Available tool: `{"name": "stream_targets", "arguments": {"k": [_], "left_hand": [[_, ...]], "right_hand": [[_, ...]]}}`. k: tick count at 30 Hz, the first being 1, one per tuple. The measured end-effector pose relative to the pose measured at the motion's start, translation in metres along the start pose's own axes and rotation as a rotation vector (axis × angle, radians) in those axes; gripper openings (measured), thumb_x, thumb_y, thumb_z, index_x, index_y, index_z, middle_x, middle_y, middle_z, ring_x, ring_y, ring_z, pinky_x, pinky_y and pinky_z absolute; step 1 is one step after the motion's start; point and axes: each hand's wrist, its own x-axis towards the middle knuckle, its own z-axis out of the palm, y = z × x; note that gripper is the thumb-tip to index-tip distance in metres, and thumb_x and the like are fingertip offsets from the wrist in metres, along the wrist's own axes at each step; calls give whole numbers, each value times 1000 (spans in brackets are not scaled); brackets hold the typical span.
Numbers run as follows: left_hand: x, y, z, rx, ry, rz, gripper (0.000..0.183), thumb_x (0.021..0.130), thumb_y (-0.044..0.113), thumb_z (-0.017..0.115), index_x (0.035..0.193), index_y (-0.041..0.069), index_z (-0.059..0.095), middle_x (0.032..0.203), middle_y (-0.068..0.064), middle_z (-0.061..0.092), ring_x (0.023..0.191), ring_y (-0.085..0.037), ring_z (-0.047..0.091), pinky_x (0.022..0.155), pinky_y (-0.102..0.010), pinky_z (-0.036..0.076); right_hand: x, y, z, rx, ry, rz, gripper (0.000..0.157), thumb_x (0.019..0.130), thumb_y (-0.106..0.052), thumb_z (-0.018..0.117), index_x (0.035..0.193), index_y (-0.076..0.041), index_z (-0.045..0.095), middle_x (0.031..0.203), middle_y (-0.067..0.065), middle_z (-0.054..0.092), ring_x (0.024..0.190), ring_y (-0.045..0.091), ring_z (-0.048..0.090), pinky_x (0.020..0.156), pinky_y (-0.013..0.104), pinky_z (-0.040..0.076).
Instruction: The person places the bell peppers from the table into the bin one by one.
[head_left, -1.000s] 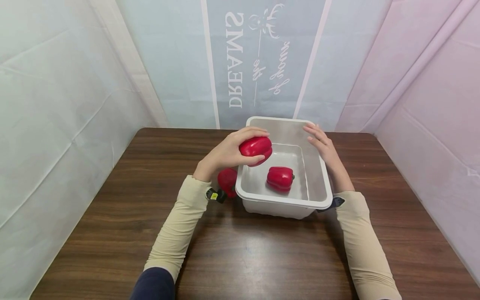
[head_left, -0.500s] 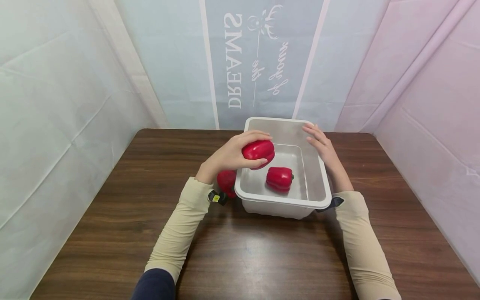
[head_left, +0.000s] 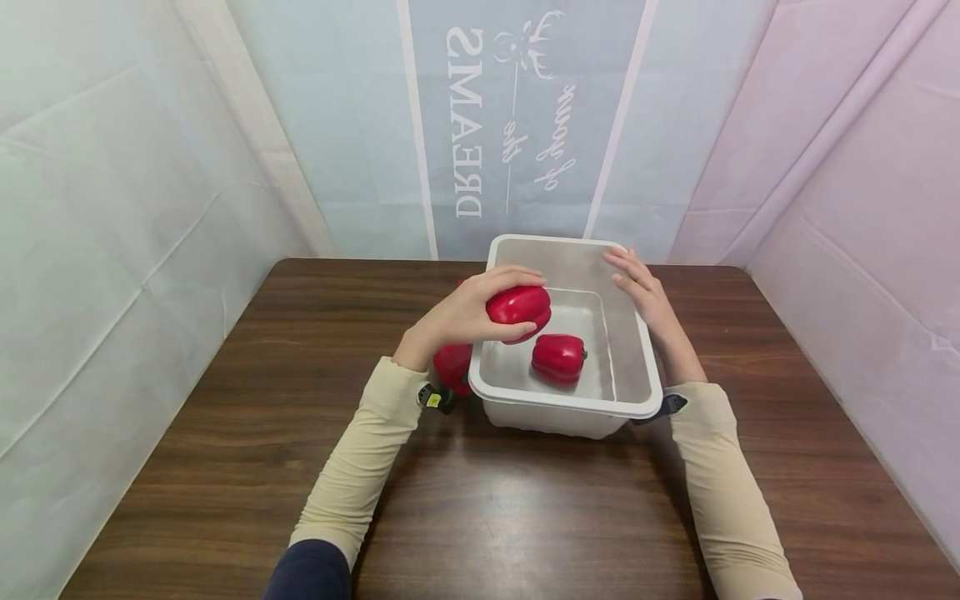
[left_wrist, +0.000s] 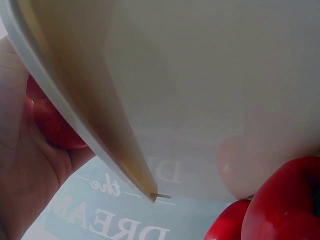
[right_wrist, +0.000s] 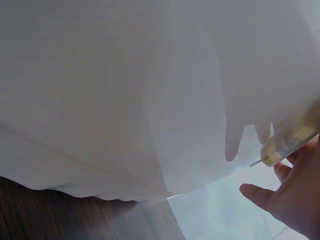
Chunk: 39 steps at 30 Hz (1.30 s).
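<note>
My left hand point(head_left: 467, 313) grips a red bell pepper point(head_left: 517, 308), thumb below and fingers over the top, above the left rim of a white plastic bin point(head_left: 566, 406). In the left wrist view that pepper point(left_wrist: 57, 125) shows partly behind the bin's rim. A second red bell pepper point(head_left: 558, 358) lies on its side on the bin floor, its green stem facing right. My right hand point(head_left: 651, 296) is at the right rim, fingers loosely extended over the inside and holding nothing. In the right wrist view its thumb point(right_wrist: 257, 196) points toward the rim.
Outside the bin's left wall another red bell pepper point(head_left: 452, 367) sits on the brown wooden table point(head_left: 480, 508), half hidden by my left wrist. Two red peppers point(left_wrist: 285, 200) overlap there in the left wrist view. A printed cloth point(head_left: 525, 125) hangs behind.
My left hand and the pepper in it have shifted slightly right and down, further over the bin. My right hand and the pepper in the bin stay put.
</note>
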Motion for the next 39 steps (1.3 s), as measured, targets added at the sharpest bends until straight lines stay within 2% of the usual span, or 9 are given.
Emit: {"name": "stream_targets", "arguments": {"k": [10,21,28,35,39], "left_hand": [[1,0,3,-11,8,-11,55,76,33,73,126,22,55,128,13,50,115,-1,46,83,-22,50],[0,-2,6,-30,-6,6,54,76,31,74,126,21,55,128,8,51,115,-7,47,82,-25,51],[1,-3,9,-22,-11,-24,54,76,33,73,126,21,56,127,13,50,114,-1,46,81,-20,50],[2,-4,10,-11,-27,-29,55,76,35,73,127,20,55,129,9,49,115,-7,47,82,-24,51],[2,-5,13,0,-31,-45,56,76,36,73,127,20,55,129,11,48,115,-5,46,82,-23,51]], "right_hand": [[0,0,0,4,-3,-1,41,94,-5,44,131,13,40,147,24,25,143,29,-2,113,51,-5],[-1,1,0,5,-4,1,42,94,-6,44,131,13,40,147,24,25,143,29,-2,113,52,-5],[-1,-1,-1,-11,-9,-20,41,94,-4,43,129,15,39,146,27,24,142,32,-1,113,52,-4],[1,-1,-1,-17,-13,-26,40,94,-4,43,130,15,39,146,27,24,142,32,-2,113,52,-4],[1,0,-1,-9,-14,-27,40,94,-4,43,129,15,39,146,27,25,142,32,-1,113,52,-4]]}}
